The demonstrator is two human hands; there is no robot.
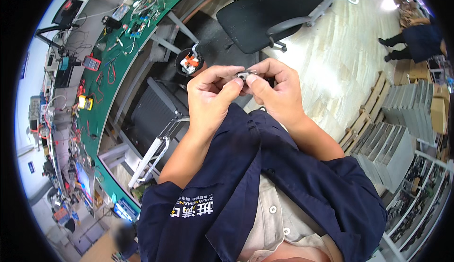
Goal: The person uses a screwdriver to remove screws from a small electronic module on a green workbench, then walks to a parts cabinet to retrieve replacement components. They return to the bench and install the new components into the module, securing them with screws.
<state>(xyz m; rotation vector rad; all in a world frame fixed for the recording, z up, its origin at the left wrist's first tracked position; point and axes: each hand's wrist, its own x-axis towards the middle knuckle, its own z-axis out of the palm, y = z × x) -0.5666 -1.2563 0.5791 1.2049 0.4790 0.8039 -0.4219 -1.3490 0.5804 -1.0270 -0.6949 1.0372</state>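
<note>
My left hand [213, 91] and my right hand [276, 91] meet at the centre of the head view, in front of my dark blue jacket. Both pinch a small silvery grey part [243, 75] with a dark opening between thumbs and fingertips. Its exact shape is partly hidden by the fingers.
A curved green workbench [89, 122] with meters, wires and boards runs along the left. Ahead stand a black chair [250, 23] and a bin [184, 68]; another chair [151, 110] is left of me. Pallets [366, 108], grey stacked panels [404, 108] and another person [418, 44] are right.
</note>
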